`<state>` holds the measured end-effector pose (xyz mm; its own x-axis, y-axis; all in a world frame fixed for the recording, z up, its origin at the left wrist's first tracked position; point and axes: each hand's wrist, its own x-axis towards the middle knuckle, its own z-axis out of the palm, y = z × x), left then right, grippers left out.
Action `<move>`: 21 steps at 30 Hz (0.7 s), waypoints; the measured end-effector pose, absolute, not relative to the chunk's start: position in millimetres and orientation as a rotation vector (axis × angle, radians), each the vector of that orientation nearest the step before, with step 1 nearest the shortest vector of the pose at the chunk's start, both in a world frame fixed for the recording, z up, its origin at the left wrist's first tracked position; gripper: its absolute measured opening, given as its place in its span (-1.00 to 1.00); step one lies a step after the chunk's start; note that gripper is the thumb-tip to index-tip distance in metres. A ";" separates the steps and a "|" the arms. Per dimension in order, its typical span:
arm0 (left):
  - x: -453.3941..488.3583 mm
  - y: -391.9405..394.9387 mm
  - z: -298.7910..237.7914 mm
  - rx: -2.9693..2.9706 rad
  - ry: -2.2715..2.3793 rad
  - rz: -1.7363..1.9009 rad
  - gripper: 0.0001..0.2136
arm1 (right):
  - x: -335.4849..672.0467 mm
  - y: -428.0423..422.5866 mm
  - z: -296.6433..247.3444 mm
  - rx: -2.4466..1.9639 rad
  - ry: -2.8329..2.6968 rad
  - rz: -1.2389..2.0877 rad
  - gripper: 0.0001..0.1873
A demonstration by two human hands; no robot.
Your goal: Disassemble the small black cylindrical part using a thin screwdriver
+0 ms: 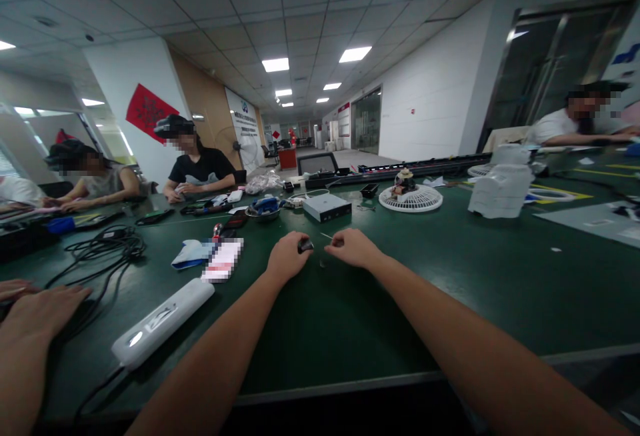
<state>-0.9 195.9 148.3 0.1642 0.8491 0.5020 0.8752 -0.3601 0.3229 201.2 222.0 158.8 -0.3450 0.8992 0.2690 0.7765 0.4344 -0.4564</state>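
forearms (210, 363) outstretched, left hand (287, 257) holding black object (305, 245)

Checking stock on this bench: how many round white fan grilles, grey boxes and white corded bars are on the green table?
round white fan grilles: 2
grey box: 1
white corded bar: 1
total: 4

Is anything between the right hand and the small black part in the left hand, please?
Nothing visible: only a narrow gap separates the right hand from the small black part in the left hand.
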 end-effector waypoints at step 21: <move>7.5 191.0 149.6 -2.639 -1.613 -0.894 -0.67 | 194.8 229.6 151.4 -1.207 -1.995 0.546 -0.87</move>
